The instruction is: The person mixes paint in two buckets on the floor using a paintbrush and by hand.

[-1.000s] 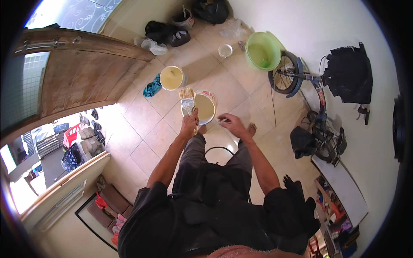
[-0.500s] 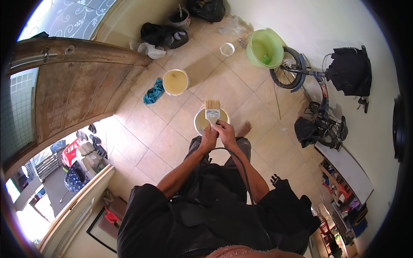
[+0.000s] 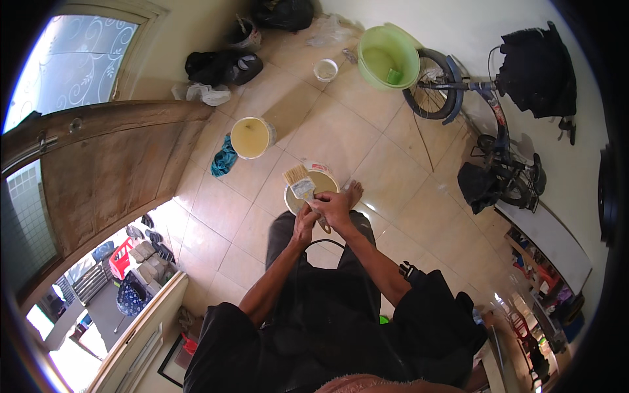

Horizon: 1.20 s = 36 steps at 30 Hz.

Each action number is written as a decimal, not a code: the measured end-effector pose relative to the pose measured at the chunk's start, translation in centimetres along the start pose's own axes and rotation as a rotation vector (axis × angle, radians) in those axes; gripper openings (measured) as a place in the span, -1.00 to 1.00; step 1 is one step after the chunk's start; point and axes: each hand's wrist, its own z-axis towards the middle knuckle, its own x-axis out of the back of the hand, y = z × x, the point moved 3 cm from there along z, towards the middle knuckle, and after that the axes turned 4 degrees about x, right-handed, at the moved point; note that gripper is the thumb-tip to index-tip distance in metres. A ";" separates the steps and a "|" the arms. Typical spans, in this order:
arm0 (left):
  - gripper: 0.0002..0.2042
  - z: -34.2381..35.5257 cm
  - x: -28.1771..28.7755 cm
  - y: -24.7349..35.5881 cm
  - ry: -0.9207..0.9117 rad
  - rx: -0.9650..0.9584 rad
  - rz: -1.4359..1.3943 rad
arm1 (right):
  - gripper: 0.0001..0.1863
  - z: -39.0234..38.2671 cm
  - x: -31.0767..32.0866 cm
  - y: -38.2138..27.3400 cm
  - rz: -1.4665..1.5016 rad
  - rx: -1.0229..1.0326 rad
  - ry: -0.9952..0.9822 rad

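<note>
Paintbrush (image 3: 301,186) slanted up and to the left over the near bucket (image 3: 322,168), bristles clear of the rim, its handle passing between the two hands. The right hand (image 3: 334,211) grasped the handle just below the metal band, fingers pinched round it. The left hand (image 3: 303,223) lay against the handle from the other side; I could not tell how far its fingers were closed, since the two hands overlapped. That bucket stood on the tiled floor (image 3: 386,171) in front of the person's knees, and the brush and hands hid much of its opening. A bare foot (image 3: 354,191) rested just beside it on the right. Farther off to the left stood a second bucket (image 3: 272,134) of cloudy yellowish liquid, with a crumpled teal cloth (image 3: 225,158) close against it. An open wooden door (image 3: 124,160) closed off the left side, and black bags (image 3: 226,67) and a white plastic bag (image 3: 209,95) lay beyond its edge. Ahead, a small white tub (image 3: 325,79) sat near a big green tub (image 3: 369,60). The green one nearly met the front wheel (image 3: 429,85) of a bicycle (image 3: 500,121), which crowded the wall on the right, while a thin rod (image 3: 422,144) lay on the tiles beside it.
</note>
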 end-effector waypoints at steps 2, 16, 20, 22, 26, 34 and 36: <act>-0.59 1.3 -1.5 0.6 0.038 0.007 -0.079 | -0.81 1.3 0.8 -0.2 -0.029 0.027 0.068; -0.56 18.5 -1.5 -4.9 0.016 -0.027 -0.353 | -0.78 18.6 5.9 9.4 0.220 0.108 0.135; -0.57 23.1 -0.2 -5.4 -0.031 -0.104 -0.340 | -0.79 23.2 8.2 8.3 0.392 0.201 0.125; -0.57 24.9 0.2 -5.3 -0.045 -0.113 -0.331 | -0.81 25.9 10.0 9.7 0.330 0.177 0.163; -0.59 28.5 0.8 -5.5 -0.053 -0.111 -0.302 | -0.66 32.2 12.8 15.4 -0.130 0.144 0.290; -0.69 35.3 3.6 -5.4 -0.128 -0.124 -0.241 | -0.36 38.5 10.1 19.6 -0.634 0.351 0.415; -0.73 35.6 4.4 -5.3 -0.119 -0.124 -0.241 | -0.32 38.9 9.5 19.8 -0.656 0.374 0.428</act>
